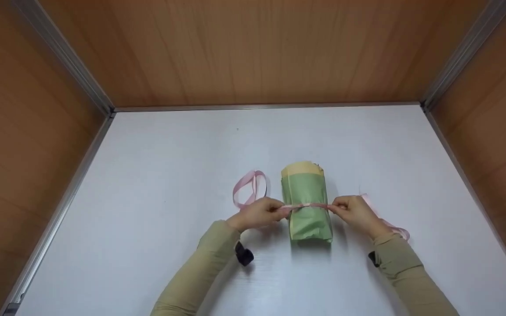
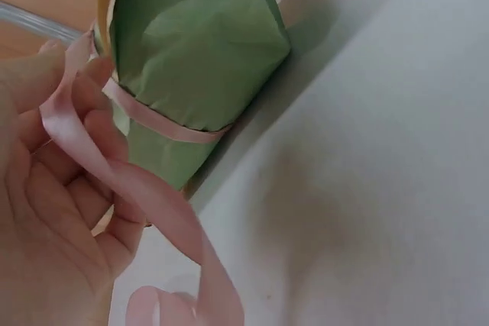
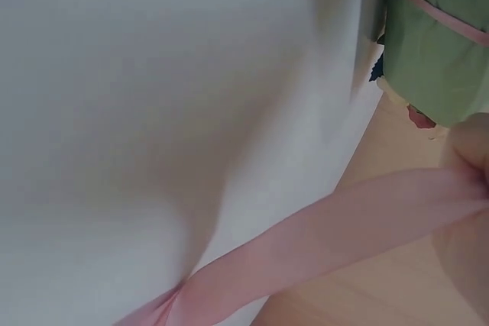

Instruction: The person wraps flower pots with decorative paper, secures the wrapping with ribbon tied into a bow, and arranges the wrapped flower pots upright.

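Observation:
A bundle [image 1: 308, 188] wrapped in green and pale yellow paper lies on the white table. Around its middle runs a pink ribbon [image 1: 306, 205]. My left hand [image 1: 259, 214] pinches the ribbon at the bundle's left side, and my right hand [image 1: 359, 216] pinches it at the right side. In the left wrist view, one ribbon tail [image 2: 157, 200] passes between thumb and fingers and hangs down across the palm. The other tail [image 3: 321, 227] trails from the right hand in the right wrist view. A small red bit [image 3: 420, 117] and a dark leaf-like edge [image 3: 376, 69] peek from the bundle's end.
Wooden panels [image 1: 270, 52] with metal edging enclose the back and both sides of the table [image 1: 169, 153]. Beyond my left hand the ribbon lies in a loose loop [image 1: 236, 193]. Dark straps [image 1: 244, 255] show at the cuffs of both sleeves.

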Tool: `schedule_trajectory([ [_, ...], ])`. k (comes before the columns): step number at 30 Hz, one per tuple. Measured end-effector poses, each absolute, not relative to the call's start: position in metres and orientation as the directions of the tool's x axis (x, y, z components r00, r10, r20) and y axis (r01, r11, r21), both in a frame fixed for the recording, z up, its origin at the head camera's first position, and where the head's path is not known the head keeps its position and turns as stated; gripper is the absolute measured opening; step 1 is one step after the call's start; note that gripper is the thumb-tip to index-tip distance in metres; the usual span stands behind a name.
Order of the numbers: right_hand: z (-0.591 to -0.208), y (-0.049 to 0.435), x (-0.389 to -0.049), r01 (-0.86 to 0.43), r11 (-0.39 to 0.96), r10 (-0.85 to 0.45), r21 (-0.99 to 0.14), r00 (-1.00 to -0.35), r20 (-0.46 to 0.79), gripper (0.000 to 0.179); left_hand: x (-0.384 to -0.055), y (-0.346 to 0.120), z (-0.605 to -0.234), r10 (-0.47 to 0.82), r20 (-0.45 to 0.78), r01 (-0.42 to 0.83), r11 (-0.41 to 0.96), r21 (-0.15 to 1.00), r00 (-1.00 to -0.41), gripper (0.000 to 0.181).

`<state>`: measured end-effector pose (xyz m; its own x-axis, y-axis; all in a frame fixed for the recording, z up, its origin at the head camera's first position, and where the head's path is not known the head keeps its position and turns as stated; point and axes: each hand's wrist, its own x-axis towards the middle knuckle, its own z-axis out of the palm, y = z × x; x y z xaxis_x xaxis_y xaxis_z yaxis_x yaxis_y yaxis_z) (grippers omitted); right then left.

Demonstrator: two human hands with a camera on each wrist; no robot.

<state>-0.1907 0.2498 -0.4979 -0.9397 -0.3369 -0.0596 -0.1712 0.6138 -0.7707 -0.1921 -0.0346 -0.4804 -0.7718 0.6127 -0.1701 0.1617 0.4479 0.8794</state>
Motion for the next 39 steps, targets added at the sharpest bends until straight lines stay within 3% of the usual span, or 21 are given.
schedule_trajectory([
  [7, -0.500, 0.247, -0.193, -0.182, 0.597, -0.313, -0.781, -0.950, -0.018, 0.023, -0.196, -0.037, -0.463, 0.662, -0.044, 0.159, 0.243, 0.957, -0.748, 0.022],
  [11, -0.499, 0.245, -0.194, -0.188, 0.592, -0.317, -0.784, -0.949, -0.012, 0.023, -0.199, -0.033, -0.462, 0.610, -0.001, 0.094, 0.123, 0.988, -0.793, 0.023],
  [16, -0.500, 0.245, -0.195, -0.218, 0.607, -0.323, -0.764, -0.946, 0.013, 0.023, -0.201, -0.028, -0.463, 0.496, -0.034, -0.022, 0.030, 0.999, -0.868, 0.028],
  [21, -0.500, 0.246, -0.196, -0.220, 0.612, -0.322, -0.759, -0.947, 0.015, 0.023, -0.202, -0.019, -0.462, 0.454, -0.036, -0.054, -0.025, 0.998, -0.890, 0.032],
  [23, -0.499, 0.245, -0.196, -0.207, 0.607, -0.323, -0.767, -0.946, 0.000, 0.023, -0.202, -0.015, -0.462, 0.448, -0.035, -0.038, 0.004, 0.999, -0.893, 0.031],
  [30, -0.500, 0.240, -0.195, -0.203, 0.585, -0.335, -0.785, -0.942, -0.006, 0.024, -0.198, -0.022, -0.470, 0.447, -0.099, 0.066, 0.339, 0.939, -0.889, 0.027],
  [34, -0.498, 0.241, -0.193, -0.198, 0.581, -0.331, -0.789, -0.944, -0.007, 0.024, -0.193, -0.028, -0.479, 0.529, -0.141, 0.066, 0.353, 0.933, -0.837, 0.023],
  [39, -0.499, 0.241, -0.193, -0.210, 0.585, -0.335, -0.783, -0.942, 0.002, 0.025, -0.189, -0.033, -0.484, 0.620, -0.109, 0.163, 0.365, 0.916, -0.777, 0.016],
])
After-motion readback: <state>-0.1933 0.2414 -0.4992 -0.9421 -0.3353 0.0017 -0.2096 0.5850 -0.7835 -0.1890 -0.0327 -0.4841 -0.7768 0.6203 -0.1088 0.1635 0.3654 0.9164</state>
